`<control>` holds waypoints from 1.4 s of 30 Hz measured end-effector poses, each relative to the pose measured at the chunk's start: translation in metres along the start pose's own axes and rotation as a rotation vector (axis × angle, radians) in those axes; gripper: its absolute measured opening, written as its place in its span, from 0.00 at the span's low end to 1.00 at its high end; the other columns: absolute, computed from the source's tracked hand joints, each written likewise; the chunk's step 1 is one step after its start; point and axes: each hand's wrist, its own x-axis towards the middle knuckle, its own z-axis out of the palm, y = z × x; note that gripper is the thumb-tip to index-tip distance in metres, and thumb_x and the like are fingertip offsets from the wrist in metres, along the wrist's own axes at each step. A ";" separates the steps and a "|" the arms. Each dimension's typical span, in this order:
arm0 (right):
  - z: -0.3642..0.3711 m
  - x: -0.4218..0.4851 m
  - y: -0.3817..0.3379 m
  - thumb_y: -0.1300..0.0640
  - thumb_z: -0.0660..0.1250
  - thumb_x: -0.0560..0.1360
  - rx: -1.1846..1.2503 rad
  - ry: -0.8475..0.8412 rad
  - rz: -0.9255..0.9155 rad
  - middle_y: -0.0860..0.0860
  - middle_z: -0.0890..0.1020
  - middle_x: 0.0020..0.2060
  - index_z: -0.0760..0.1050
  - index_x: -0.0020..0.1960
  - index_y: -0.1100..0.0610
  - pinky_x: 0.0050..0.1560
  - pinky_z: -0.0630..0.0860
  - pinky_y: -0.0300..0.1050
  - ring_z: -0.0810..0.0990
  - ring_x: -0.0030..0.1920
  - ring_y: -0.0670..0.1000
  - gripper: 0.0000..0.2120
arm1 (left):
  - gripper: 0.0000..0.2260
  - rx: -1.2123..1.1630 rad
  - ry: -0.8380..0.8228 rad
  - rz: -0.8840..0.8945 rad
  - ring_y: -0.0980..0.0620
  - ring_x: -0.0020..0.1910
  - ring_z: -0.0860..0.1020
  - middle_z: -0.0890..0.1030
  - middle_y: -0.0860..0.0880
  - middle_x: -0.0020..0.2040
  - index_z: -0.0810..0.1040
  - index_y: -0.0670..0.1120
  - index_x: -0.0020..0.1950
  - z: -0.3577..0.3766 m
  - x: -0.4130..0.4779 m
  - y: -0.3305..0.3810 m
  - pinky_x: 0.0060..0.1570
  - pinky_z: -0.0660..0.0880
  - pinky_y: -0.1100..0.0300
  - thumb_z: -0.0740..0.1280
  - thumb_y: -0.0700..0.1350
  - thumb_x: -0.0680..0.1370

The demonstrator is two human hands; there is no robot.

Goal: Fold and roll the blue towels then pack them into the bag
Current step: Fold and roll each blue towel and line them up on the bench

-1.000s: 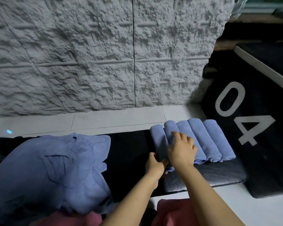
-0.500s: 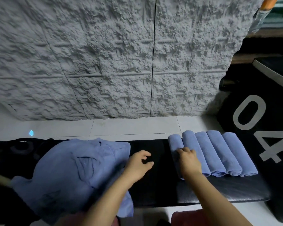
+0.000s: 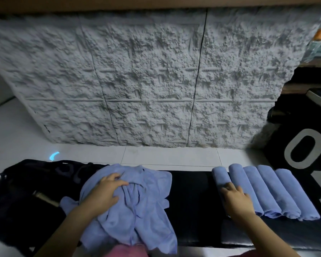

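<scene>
A crumpled heap of blue towels [image 3: 137, 206] lies on the black padded bench [image 3: 193, 210] left of centre. My left hand [image 3: 102, 193] lies on top of the heap with its fingers bunching the cloth. Several rolled blue towels [image 3: 267, 190] sit side by side at the bench's right end. My right hand [image 3: 237, 199] rests flat on the leftmost rolls, fingers straight. A black bag [image 3: 26, 193] lies at the left, beside the heap.
A rough grey textured panel [image 3: 146, 80] stands just behind the bench across white floor tiles [image 3: 165, 156]. A black box with white digits [image 3: 304, 149] sits at the right. Pink cloth [image 3: 128, 251] shows at the bottom edge.
My left hand moved left from the bare bench onto the towel heap and gathered the cloth. My right hand stayed on the rolled towels. The view shifted left and up.
</scene>
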 end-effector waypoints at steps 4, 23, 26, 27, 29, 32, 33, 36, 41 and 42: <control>0.001 -0.004 -0.003 0.55 0.53 0.78 0.045 -0.013 0.018 0.45 0.68 0.65 0.72 0.60 0.45 0.51 0.68 0.46 0.68 0.60 0.52 0.14 | 0.17 0.092 0.126 0.002 0.50 0.68 0.62 0.63 0.53 0.69 0.72 0.57 0.65 0.002 -0.002 0.016 0.65 0.65 0.55 0.66 0.49 0.76; -0.133 -0.058 -0.182 0.58 0.69 0.75 1.295 -0.049 -0.414 0.41 0.81 0.37 0.79 0.47 0.54 0.44 0.69 0.30 0.76 0.39 0.36 0.01 | 0.05 -0.597 0.395 0.212 0.61 0.42 0.75 0.78 0.55 0.41 0.72 0.54 0.40 -0.092 -0.018 0.084 0.46 0.68 0.67 0.66 0.48 0.74; -0.171 -0.062 -0.177 0.63 0.64 0.78 1.490 -0.070 -0.428 0.47 0.77 0.33 0.76 0.43 0.59 0.42 0.70 0.38 0.74 0.37 0.43 0.05 | 0.06 -0.667 0.378 0.228 0.60 0.36 0.72 0.75 0.55 0.36 0.71 0.50 0.42 -0.119 -0.035 0.096 0.41 0.68 0.63 0.65 0.42 0.77; -0.185 -0.065 -0.171 0.63 0.63 0.78 1.548 -0.102 -0.439 0.51 0.77 0.36 0.76 0.45 0.61 0.43 0.70 0.39 0.74 0.39 0.46 0.05 | 0.07 -0.695 0.370 0.245 0.61 0.35 0.71 0.75 0.56 0.35 0.71 0.49 0.43 -0.128 -0.039 0.098 0.40 0.68 0.64 0.66 0.40 0.77; -0.212 -0.069 -0.158 0.62 0.63 0.78 1.608 -0.130 -0.479 0.54 0.79 0.39 0.77 0.48 0.63 0.44 0.71 0.41 0.75 0.41 0.49 0.06 | 0.08 -0.755 0.320 0.249 0.60 0.35 0.70 0.74 0.55 0.36 0.71 0.47 0.44 -0.146 -0.048 0.105 0.38 0.67 0.68 0.67 0.36 0.75; -0.252 -0.076 -0.139 0.62 0.65 0.77 1.579 -0.111 -0.543 0.50 0.80 0.35 0.78 0.46 0.61 0.40 0.72 0.36 0.76 0.36 0.44 0.04 | 0.12 -0.859 0.137 0.230 0.56 0.36 0.69 0.76 0.54 0.37 0.75 0.46 0.48 -0.169 -0.062 0.124 0.38 0.68 0.68 0.74 0.39 0.69; -0.264 -0.078 -0.134 0.62 0.65 0.77 1.549 -0.104 -0.562 0.49 0.80 0.34 0.78 0.45 0.60 0.39 0.72 0.34 0.77 0.35 0.43 0.04 | 0.13 -0.869 0.072 0.230 0.56 0.36 0.71 0.77 0.53 0.38 0.77 0.47 0.48 -0.175 -0.066 0.131 0.39 0.69 0.68 0.75 0.45 0.67; -0.291 -0.083 -0.119 0.61 0.66 0.77 1.452 -0.096 -0.610 0.49 0.79 0.34 0.77 0.43 0.58 0.37 0.71 0.33 0.75 0.34 0.42 0.04 | 0.16 -0.881 0.040 0.228 0.54 0.39 0.72 0.75 0.49 0.37 0.78 0.49 0.40 -0.186 -0.077 0.150 0.41 0.67 0.62 0.72 0.60 0.66; -0.312 -0.094 -0.082 0.55 0.69 0.75 1.324 -0.100 -0.660 0.52 0.75 0.33 0.75 0.40 0.57 0.36 0.66 0.36 0.70 0.35 0.46 0.08 | 0.04 -1.399 0.140 0.278 0.52 0.43 0.75 0.79 0.47 0.40 0.80 0.46 0.40 -0.204 -0.089 0.170 0.48 0.71 0.61 0.69 0.45 0.72; -0.313 -0.097 -0.073 0.53 0.69 0.74 1.324 -0.094 -0.664 0.54 0.73 0.34 0.75 0.40 0.58 0.37 0.65 0.37 0.69 0.37 0.48 0.09 | 0.03 -1.502 0.160 0.268 0.52 0.42 0.76 0.80 0.46 0.40 0.79 0.44 0.40 -0.210 -0.092 0.173 0.47 0.72 0.62 0.67 0.42 0.73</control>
